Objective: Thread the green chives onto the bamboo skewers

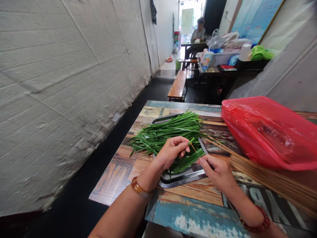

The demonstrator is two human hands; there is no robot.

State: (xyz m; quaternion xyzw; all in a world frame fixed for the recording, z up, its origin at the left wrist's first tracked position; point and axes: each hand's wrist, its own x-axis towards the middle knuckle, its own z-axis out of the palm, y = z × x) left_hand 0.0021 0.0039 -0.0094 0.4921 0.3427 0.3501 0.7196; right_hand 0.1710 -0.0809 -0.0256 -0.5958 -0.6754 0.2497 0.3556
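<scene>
A pile of long green chive leaves lies across a metal tray on the painted wooden table. My left hand is over the tray, fingers pinched on a small folded bundle of chives. My right hand sits just right of it, fingers closed on a thin bamboo skewer whose tip meets the bundle. More chives lie under both hands.
A bundle of bamboo skewers fans across the table at right, beside a red plastic bag. A white brick wall runs along the left. Farther back stand a wooden bench, a cluttered table and a seated person.
</scene>
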